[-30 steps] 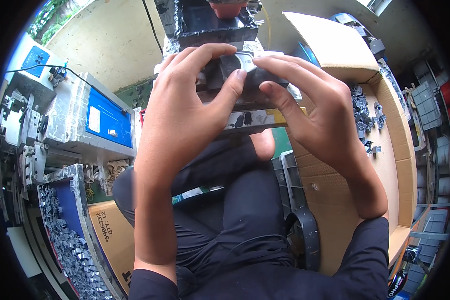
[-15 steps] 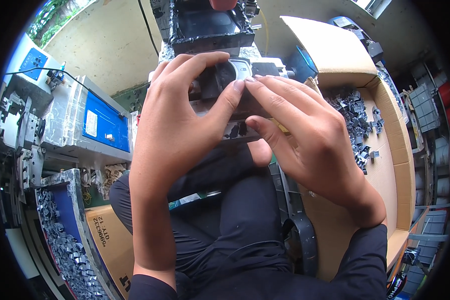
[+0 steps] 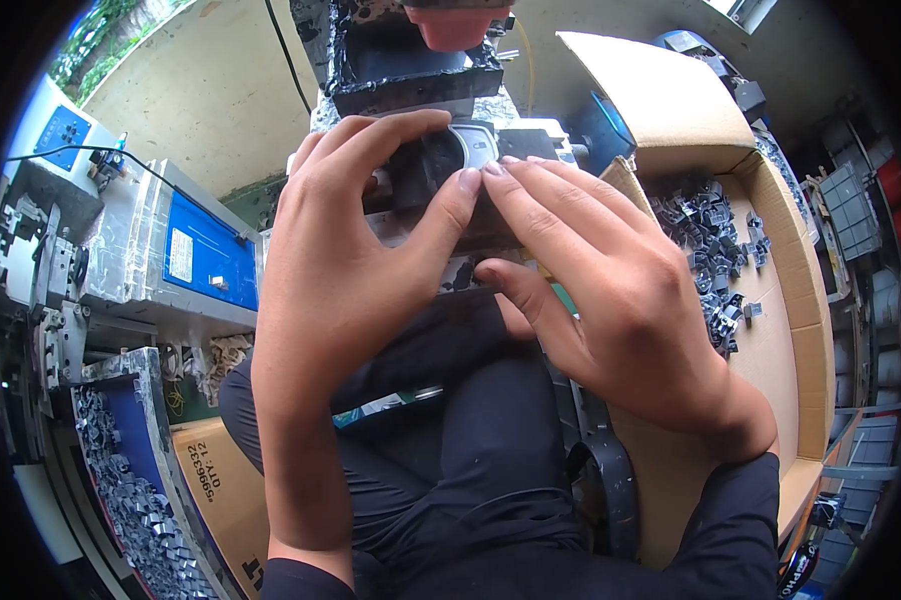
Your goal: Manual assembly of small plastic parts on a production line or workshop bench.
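Observation:
A small silver-grey curved piece with a dark mark sits in a black fixture on the machine in front of me. My left hand arches over the fixture's left side, its index fingertip at the piece's upper left edge and its thumb tip at the lower edge, gripping it between them. My right hand lies with fingers stretched out, index fingertip against the piece's lower right edge. The right thumb stands apart from the fingers, with nothing held. Part of the fixture is hidden behind my hands.
Above the fixture are a black, ink-smeared tray and a pink-red pad. An open cardboard box with many small grey parts stands at right. At left are a grey cabinet with a blue panel and a bin of metallic parts.
The pink-red pad shows lower and larger above the tray. Both hands keep nearly the same pose at the piece, while the view has shifted slightly.

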Demonstrator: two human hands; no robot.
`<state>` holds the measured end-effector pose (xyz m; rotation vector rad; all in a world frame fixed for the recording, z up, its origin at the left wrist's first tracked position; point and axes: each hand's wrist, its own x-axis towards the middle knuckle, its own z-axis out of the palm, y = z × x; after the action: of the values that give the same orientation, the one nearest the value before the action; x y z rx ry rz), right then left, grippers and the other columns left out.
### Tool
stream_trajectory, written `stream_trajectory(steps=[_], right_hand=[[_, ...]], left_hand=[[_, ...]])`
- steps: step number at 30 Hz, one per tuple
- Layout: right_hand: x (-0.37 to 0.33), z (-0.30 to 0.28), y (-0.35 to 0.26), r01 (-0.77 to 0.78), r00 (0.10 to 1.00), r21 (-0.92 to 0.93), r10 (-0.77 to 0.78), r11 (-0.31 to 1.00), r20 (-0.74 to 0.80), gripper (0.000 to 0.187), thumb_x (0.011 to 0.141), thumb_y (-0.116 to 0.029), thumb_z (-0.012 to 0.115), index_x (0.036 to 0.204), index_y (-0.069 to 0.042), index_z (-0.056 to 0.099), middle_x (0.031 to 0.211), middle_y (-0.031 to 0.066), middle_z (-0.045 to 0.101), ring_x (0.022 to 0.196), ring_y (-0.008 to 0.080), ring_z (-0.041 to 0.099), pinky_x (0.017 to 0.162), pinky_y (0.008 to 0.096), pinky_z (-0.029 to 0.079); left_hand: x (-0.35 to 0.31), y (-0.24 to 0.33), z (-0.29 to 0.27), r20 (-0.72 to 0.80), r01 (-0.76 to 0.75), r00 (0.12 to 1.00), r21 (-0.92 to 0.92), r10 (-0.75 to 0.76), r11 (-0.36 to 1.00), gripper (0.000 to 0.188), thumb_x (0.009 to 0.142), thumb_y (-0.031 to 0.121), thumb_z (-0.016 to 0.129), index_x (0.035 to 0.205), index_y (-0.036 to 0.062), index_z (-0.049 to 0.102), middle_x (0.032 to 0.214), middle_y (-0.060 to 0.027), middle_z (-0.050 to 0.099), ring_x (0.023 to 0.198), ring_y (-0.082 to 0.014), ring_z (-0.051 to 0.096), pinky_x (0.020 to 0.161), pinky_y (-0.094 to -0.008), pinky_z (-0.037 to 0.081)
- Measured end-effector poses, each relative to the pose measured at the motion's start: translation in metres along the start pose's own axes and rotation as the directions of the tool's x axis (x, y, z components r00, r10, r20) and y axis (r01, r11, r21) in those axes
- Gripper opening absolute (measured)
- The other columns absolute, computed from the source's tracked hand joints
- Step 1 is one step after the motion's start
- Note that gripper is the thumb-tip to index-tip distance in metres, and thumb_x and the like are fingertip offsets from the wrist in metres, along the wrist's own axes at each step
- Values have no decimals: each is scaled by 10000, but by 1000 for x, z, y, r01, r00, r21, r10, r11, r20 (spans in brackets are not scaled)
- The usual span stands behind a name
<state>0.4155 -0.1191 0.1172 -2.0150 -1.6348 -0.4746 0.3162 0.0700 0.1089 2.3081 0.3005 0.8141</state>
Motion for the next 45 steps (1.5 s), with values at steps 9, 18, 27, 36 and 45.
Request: stream_trajectory(steps=[9,18,27,36,45], right_hand=[[1,1,-2,4,1000,-5,-4,1000,-2,525,915,-75,863,1385,99,709,1339,286,741,1272,449,715,1074,507,580],[3,2,-1,1,1000,23,-1,1000,-23,496,916,-78,865,1360,91,721,1327,278,741,1256,448,717,1053,503,589],[2,3,-1,9,1000,25,-8,1000,-24,497,912,-76,865,1355,96,720,1331,276,738,1250,454,714,1068,512,579],[2,2,-1,9,1000,4,-9,1000,-11,532,898,-63,872,1377,103,709,1352,275,729,1256,455,708,1070,508,578],[2,2,-1,5,1000,17,-4,1000,-10,524,909,-84,871,1373,100,713,1349,278,732,1256,455,711,1080,513,574]], left_hand=[[2,-3,1,-21,-11,1000,-23,10,1000,384,989,226,820,1333,59,796,1250,-116,763,1145,-209,710,1003,-349,543],[2,-2,2,-21,-15,1000,-4,15,1000,387,982,221,840,1319,37,793,1231,-123,769,1123,-198,725,987,-338,558],[0,-4,3,-51,-24,998,35,26,999,422,985,231,856,1329,3,770,1241,-154,765,1108,-215,751,1004,-344,575],[2,-6,4,-60,-47,997,76,52,996,395,988,220,864,1298,-5,773,1202,-134,778,1092,-203,753,962,-343,575],[1,-4,4,-51,-31,998,16,31,999,438,977,208,865,1327,-30,755,1230,-168,770,1117,-217,752,1011,-354,576]])
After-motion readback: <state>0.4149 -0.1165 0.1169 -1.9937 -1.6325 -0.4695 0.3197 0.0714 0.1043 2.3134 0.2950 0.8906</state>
